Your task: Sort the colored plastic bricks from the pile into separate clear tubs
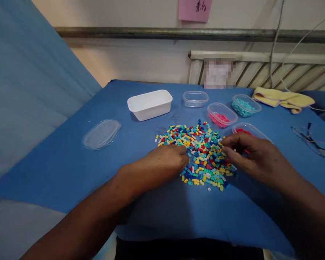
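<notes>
1. Building bricks (202, 146), small and mixed in colour, lie spread in a loose heap on the blue cloth (141, 141); I take this heap as the centre of my clock, with 12 toward the wall. 1 white brick (209, 189) sits just apart from it at 5 o'clock.
2. At 9 o'clock I have the left hand (166, 159), fingers curled inward at the heap's edge; its fingertips are largely hidden from me, so I cannot tell whether they pinch a brick.
3. At 3 o'clock I see the right hand (256, 153), thumb and forefinger brought close together beside the bricks; I cannot tell whether anything is between them.
4. Beyond the heap I count 4 clear tubs: a clear tub (195, 104) at 12, a tub of pink pieces (222, 108) at 1, a tub of teal pieces (251, 100) between 1 and 2, and a tub of red pieces (257, 130) at 2, partly behind the right hand.
5. Between 10 and 11 I find a white box (154, 112); nearer 9, clear plastic lids (102, 134).
6. Farther out, I note a yellow cloth (283, 97) at 2 and glasses (308, 139) near 3.
</notes>
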Action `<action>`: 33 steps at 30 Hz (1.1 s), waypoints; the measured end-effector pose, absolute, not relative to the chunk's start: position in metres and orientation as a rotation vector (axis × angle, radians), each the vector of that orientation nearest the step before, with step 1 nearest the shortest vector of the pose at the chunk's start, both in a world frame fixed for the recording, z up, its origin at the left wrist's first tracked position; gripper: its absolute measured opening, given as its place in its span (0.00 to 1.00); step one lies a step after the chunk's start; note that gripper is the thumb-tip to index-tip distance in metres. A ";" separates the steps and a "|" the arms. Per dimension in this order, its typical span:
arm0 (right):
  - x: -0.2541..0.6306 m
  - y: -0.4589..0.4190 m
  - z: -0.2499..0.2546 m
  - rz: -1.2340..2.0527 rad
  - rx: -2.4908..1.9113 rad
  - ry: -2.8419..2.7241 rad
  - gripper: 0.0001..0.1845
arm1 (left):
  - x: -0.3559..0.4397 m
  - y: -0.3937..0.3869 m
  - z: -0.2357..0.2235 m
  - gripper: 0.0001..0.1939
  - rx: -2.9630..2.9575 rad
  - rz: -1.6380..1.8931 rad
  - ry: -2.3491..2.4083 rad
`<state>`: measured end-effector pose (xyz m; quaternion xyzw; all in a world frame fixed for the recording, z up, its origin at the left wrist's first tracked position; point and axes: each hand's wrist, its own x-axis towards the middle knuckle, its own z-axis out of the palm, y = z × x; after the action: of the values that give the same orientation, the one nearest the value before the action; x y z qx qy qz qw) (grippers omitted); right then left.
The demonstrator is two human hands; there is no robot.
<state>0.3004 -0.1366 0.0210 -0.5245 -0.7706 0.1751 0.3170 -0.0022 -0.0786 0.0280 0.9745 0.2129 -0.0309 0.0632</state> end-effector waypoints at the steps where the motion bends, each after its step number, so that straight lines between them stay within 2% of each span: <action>1: 0.300 -0.137 0.020 0.480 -1.338 -2.082 0.05 | -0.002 -0.080 0.027 0.09 2.951 -0.080 0.646; 5: 0.285 -0.141 0.012 0.522 -1.156 -2.379 0.09 | -0.001 -0.086 0.031 0.10 2.954 -0.155 0.692; 9: 0.274 -0.142 0.004 0.439 -1.163 -2.519 0.13 | 0.001 -0.089 0.034 0.10 2.989 -0.174 0.676; 16: 0.273 -0.145 0.009 0.450 -1.341 -2.562 0.10 | 0.001 -0.089 0.026 0.09 3.043 -0.144 0.692; 26: 0.274 -0.143 0.008 0.389 -1.200 -2.415 0.09 | 0.000 -0.078 0.026 0.10 2.896 0.014 0.562; 33: 0.274 -0.141 0.006 0.508 -1.185 -2.432 0.12 | 0.002 -0.078 0.026 0.12 3.003 -0.169 0.531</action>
<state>0.2737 -0.1408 0.0057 -0.4223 -0.8669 0.1812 0.1931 0.0022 -0.0783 0.0258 0.9823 0.1736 -0.0552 0.0436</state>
